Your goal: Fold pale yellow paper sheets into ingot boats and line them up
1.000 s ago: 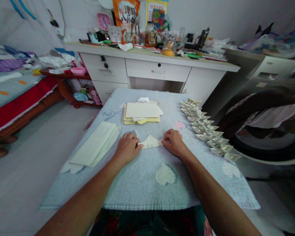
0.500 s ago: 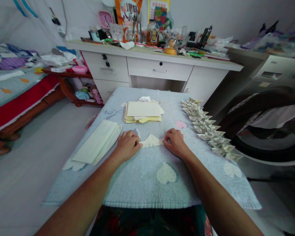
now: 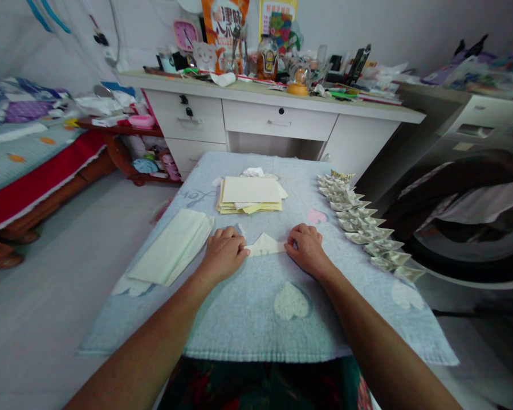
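A small folded piece of paper [image 3: 265, 245], white with a raised triangular peak and a long flat lower band, lies between my hands on the blue cloth. My left hand [image 3: 226, 249] is closed, its thumb and fingers pinching the paper's left end. The right end is pinched by my right hand [image 3: 304, 245], fingers curled. Left of my left hand rests a stack of long pale folded sheets [image 3: 166, 247]. Beyond the paper sits a pile of cream and yellow sheets [image 3: 251, 191]. Rows of folded paper boats [image 3: 363, 222] stand on the right.
The cloth-covered table [image 3: 256, 336] has heart prints. Behind it, a white desk [image 3: 277, 119] carries jars, bags and a pink clock [image 3: 185, 35]. A front-loading washing machine [image 3: 474, 131] stands to the right, a bed [image 3: 29, 148] to the left.
The view has shifted very slightly, so everything appears a little further right. My hands keep the same pinch on the paper's two ends.
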Demonstrator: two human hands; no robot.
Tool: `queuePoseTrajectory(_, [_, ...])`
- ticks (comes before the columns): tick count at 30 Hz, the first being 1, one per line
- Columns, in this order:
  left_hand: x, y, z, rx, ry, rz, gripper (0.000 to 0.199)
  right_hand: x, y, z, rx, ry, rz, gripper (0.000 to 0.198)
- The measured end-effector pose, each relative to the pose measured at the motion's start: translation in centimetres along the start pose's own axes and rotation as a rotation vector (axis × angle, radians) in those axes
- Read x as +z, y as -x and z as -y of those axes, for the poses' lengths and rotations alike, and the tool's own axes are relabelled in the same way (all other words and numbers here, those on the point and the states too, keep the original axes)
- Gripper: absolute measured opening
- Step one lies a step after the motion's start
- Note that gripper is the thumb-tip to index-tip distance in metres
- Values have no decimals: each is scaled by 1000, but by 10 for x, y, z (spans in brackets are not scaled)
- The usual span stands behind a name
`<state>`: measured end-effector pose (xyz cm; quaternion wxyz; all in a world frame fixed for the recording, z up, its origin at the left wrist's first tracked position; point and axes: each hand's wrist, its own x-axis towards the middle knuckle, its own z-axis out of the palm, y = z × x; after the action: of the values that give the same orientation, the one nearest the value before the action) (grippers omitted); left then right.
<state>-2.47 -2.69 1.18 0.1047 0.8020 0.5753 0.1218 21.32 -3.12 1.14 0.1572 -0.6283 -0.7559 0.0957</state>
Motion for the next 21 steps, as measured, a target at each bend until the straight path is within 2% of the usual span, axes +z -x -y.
queuePoseTrajectory(4, [0,3,-3,-15,5,-30,13,0,3,2,4,38,-68,8])
queuePoseTrajectory(6, [1,4,-5,25,18,-74,26,0,4,5,-10,47,-105,11])
queuePoseTrajectory(8, [2,3,-7,106,31,-104,30,-1,4,9,-51,59,-105,12])
queuePoseTrajectory(11, [4,2,-8,235,69,-27,22,-1,3,15,-174,81,-13,14])
queuePoseTrajectory(15, [5,-1,-8,330,182,113,29,-1,3,20,-253,77,69,21])
queuePoseTrajectory(18, [2,-1,-10,329,206,101,27,-1,4,23,-224,67,58,18])
queuePoseTrajectory(21, [1,-1,-15,323,164,69,16,1,4,28,-196,97,30,13])
